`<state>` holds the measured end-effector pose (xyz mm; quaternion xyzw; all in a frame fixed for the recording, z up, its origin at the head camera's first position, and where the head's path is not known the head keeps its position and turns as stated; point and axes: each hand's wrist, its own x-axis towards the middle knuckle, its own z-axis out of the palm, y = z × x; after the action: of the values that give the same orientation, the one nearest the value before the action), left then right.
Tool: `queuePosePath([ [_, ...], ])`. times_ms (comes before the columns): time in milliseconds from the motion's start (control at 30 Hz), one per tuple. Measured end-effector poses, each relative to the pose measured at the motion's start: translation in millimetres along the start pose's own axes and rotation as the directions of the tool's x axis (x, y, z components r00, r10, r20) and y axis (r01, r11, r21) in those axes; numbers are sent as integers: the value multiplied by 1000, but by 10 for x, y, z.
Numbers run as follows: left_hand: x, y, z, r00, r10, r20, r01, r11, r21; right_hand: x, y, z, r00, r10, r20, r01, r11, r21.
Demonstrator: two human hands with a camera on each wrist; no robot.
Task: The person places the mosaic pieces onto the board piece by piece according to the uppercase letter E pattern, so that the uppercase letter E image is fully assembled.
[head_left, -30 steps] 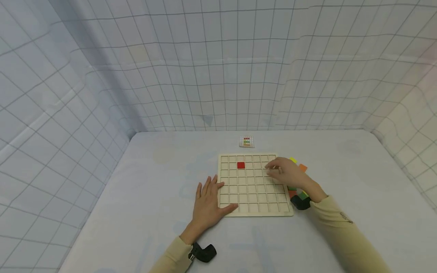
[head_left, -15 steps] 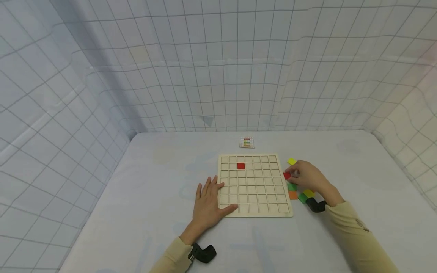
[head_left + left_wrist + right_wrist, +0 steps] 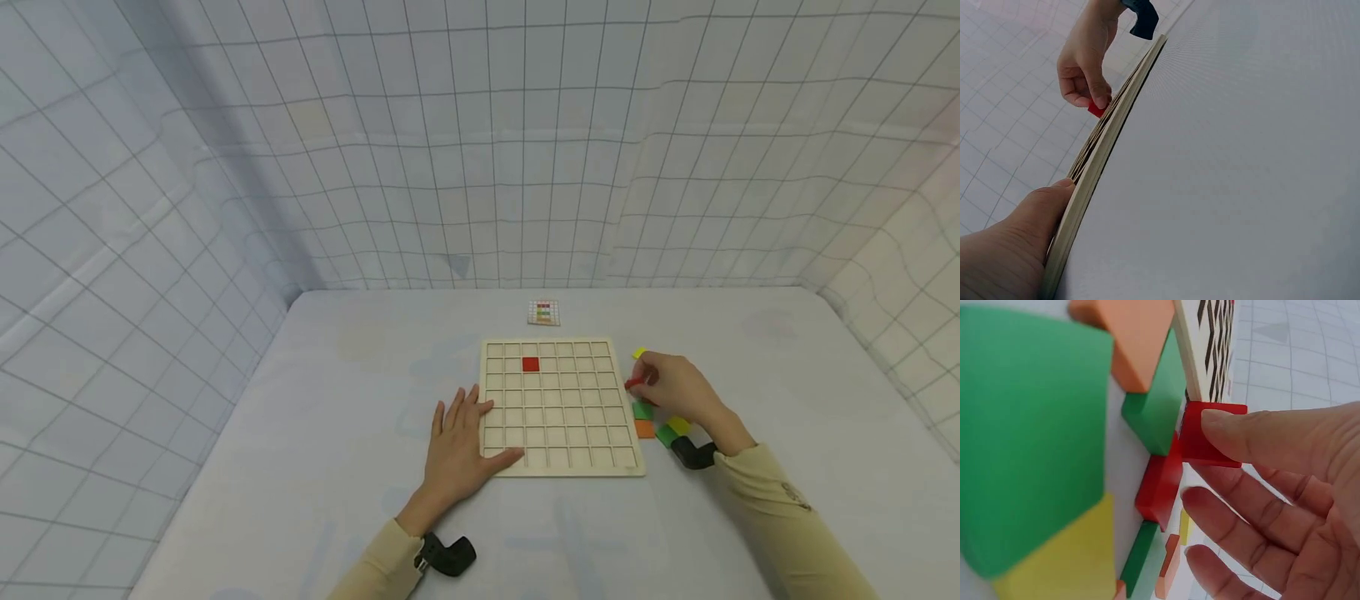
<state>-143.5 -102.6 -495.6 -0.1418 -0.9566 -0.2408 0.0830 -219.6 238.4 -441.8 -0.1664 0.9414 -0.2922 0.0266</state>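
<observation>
Just beside the right edge of the grid board (image 3: 573,399), a red tile (image 3: 1194,437) tilts, pinched by the right hand (image 3: 678,390), and a straight lift should clear the nearby green tile (image 3: 1159,403) while the left hand (image 3: 456,458), fingers spread, steadies the opposite rim.

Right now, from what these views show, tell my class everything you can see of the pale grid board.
The board is flat, cream-coloured and wooden-looking, with a plain rim and thin raised ridges forming seven rows of seven square cells. It lies on the white table. One red tile sits in the second row from the far edge, third column from the left; the other uncovered cells are bare. The left hand rests against its near-left part, thumb over the near edge.
</observation>
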Motion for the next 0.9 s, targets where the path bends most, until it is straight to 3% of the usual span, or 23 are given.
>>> queuePosePath([
  [233, 1, 6, -4, 1000, -2, -3, 2, 1000, 10, 95, -67, 58, 991, -52, -127, 62, 995, 80],
  [433, 3, 4, 0, 1000, -1, 1, 1, 1000, 3, 282, -196, 193, 978, -115, -175, 138, 982, 127],
  [900, 3, 23, -34, 1000, 3, -2, -3, 1000, -12, 646, -559, 417, 991, -128, -46, 135, 974, 184],
])
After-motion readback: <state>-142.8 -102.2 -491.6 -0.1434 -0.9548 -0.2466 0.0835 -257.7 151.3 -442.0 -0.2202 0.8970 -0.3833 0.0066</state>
